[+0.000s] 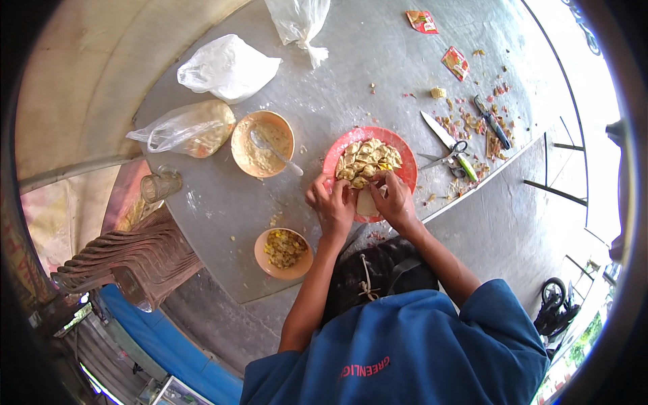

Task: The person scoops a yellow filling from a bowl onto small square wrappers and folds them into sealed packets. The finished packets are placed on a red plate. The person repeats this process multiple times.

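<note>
Spoon bowl: left on the worktop [216,209], pale mix in a yellow bowl [260,173], spoon [280,156] leaning over its rim; a knock on that handle could flip it out.
Chopped mix: in the smaller bowl [287,272], near the worktop's edge — a stray left elbow could tip it.
Left hand [331,204]: fingertips at a small dough piece [360,183]; pinched or merely touching, can't tell.
Red plate [406,152]: folded pieces [368,156] crowded above that dough; pressing together might make them stick.
Right hand [397,201]: meeting it opposite, grip equally unclear; uneven pressure could split the dough.
Blades: knife [439,129] and scissors [448,155] just beyond — a careless reach risks a nick.
</note>
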A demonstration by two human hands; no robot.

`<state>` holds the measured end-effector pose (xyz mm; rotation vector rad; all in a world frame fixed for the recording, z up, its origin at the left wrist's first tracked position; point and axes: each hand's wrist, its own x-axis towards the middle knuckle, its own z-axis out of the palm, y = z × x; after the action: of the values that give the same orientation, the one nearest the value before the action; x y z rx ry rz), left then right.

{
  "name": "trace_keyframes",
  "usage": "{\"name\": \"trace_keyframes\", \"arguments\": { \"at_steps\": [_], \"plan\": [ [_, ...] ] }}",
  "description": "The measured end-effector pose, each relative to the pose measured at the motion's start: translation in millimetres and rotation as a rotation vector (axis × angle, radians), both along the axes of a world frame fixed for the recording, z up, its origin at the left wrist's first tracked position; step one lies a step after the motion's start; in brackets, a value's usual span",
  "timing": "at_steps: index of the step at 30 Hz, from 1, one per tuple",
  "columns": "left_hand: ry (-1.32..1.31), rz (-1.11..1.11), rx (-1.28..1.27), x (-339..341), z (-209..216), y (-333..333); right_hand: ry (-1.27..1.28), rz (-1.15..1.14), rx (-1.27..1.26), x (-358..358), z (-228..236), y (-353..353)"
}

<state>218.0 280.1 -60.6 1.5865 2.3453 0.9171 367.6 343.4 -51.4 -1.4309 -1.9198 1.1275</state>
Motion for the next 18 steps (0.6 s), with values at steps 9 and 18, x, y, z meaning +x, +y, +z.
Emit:
{"name": "trace_keyframes", "arguments": {
  "at_steps": [9, 18],
  "plan": [
    [0.012, -0.049, -0.051, -5.3, 2.3, -2.7, -0.039, 0.093, 0.166, 2.7, -6.0, 1.9],
    [-0.009, -0.069, -0.050, -6.1, 4.4, -3.9, -0.018, 0.258, 0.313, 7.4, -0.1, 7.8]
  ]
}}
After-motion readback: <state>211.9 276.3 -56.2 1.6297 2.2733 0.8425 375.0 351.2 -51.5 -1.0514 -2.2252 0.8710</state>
